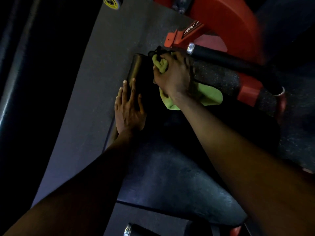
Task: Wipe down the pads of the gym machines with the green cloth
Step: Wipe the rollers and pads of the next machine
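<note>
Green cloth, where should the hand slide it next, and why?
Probably pull it back along the black pad toward the body. The right hand grips the green cloth bunched at the pad's far end, and the left hand rests flat on the pad's left edge, steadying it, so the nearer stretch looks like the part to wipe next.

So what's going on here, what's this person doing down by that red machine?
A person is cleaning a gym machine. Their right hand grips a bunched green cloth and holds it against the far end of a black pad. The left hand lies flat on the pad's side, fingers straight, seemingly steadying it. The red frame and a black handle sit just beyond.
</note>
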`<state>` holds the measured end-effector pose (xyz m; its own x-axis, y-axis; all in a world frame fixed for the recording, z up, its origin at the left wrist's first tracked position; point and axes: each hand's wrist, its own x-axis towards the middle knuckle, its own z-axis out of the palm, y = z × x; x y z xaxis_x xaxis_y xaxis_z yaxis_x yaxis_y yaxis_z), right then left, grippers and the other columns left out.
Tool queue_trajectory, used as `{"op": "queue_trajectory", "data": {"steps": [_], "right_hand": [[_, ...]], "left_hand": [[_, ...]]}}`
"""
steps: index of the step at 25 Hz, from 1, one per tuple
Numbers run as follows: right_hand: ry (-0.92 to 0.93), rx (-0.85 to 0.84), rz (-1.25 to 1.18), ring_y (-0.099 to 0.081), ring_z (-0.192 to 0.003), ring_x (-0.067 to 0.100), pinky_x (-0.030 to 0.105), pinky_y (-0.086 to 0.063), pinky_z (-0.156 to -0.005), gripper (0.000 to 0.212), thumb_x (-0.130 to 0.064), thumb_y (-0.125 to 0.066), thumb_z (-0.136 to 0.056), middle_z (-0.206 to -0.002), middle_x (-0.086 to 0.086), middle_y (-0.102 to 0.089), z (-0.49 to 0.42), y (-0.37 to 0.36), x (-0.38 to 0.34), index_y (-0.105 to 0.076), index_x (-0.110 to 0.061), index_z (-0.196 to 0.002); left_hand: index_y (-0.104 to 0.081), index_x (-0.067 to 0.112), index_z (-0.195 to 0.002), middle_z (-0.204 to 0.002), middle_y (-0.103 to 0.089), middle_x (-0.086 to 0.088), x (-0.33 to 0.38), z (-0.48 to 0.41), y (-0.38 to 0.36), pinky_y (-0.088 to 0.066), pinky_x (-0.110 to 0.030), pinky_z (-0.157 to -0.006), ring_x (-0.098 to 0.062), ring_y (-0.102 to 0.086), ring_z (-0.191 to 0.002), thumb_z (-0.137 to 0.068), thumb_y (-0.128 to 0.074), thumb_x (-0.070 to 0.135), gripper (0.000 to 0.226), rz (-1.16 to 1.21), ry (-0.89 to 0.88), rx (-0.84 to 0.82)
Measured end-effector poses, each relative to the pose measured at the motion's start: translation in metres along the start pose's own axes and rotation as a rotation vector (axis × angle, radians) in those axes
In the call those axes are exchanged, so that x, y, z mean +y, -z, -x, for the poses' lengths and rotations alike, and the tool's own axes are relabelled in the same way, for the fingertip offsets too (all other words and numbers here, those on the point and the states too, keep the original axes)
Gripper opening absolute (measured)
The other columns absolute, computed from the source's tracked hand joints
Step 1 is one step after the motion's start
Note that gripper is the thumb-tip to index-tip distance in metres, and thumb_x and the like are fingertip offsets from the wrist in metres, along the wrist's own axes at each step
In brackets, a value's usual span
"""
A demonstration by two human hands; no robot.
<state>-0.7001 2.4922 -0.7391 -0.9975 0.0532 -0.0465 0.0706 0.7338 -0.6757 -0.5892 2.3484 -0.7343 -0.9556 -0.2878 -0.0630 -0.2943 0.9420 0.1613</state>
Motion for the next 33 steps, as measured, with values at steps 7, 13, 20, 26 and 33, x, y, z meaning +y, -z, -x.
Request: {"op": "queue_trajectory", "data": {"steps": [7,13,20,26,33], "right_hand": [[-0.067,0.21,0.04,-0.056,-0.122,0.03,0.047,-0.045,-0.099,0.046,-0.048,-0.064,-0.086,-0.143,-0.002,-0.057,0.108,0.035,0.097,-0.066,-0.036,-0.13],[-0.147,0.173,0.068,-0.051,-0.128,0.029,0.048,-0.038,-0.107,0.044,-0.051,-0.063,-0.083,-0.142,-0.004,-0.055,0.088,0.022,0.059,-0.066,-0.039,-0.125],[-0.082,0.203,0.074,-0.053,-0.124,0.031,0.045,-0.042,-0.1,0.05,-0.046,-0.065,-0.085,-0.145,0.0,-0.053,0.116,0.047,0.126,-0.062,-0.037,-0.134],[-0.266,0.494,0.138,-0.051,-0.126,0.033,0.037,-0.032,-0.113,0.039,-0.032,-0.073,-0.088,-0.135,0.018,-0.06,0.17,0.062,0.176,-0.071,-0.014,-0.123],[-0.075,0.164,0.064,-0.05,-0.128,0.034,0.048,-0.041,-0.103,0.054,-0.043,-0.069,-0.082,-0.148,-0.001,-0.051,0.221,0.027,0.101,-0.062,-0.036,-0.135]], "left_hand": [[-0.02,0.032,-0.159,-0.166,-0.021,-0.003,-0.001,0.0,-0.001,-0.023,-0.042,-0.122,-0.025,-0.023,-0.152,-0.108,-0.029,0.041,0.053,0.007,-0.021,0.034],[-0.021,0.031,-0.159,-0.165,-0.023,-0.005,0.0,0.0,-0.003,-0.027,-0.045,-0.12,-0.027,-0.026,-0.15,-0.107,-0.029,0.04,0.053,-0.008,-0.03,0.054],[-0.023,0.031,-0.159,-0.165,-0.025,-0.004,0.003,0.001,0.0,-0.028,-0.045,-0.12,-0.026,-0.027,-0.15,-0.107,-0.032,0.039,0.053,0.016,-0.023,0.067],[-0.024,0.032,-0.159,-0.165,-0.024,-0.003,0.003,0.001,-0.001,-0.026,-0.043,-0.122,-0.026,-0.025,-0.15,-0.107,-0.03,0.043,0.053,0.015,-0.014,0.075],[-0.026,0.026,-0.159,-0.165,-0.024,-0.007,0.001,0.0,0.001,-0.022,-0.042,-0.123,-0.027,-0.024,-0.151,-0.106,-0.029,0.042,0.055,0.028,-0.033,0.072]]}}
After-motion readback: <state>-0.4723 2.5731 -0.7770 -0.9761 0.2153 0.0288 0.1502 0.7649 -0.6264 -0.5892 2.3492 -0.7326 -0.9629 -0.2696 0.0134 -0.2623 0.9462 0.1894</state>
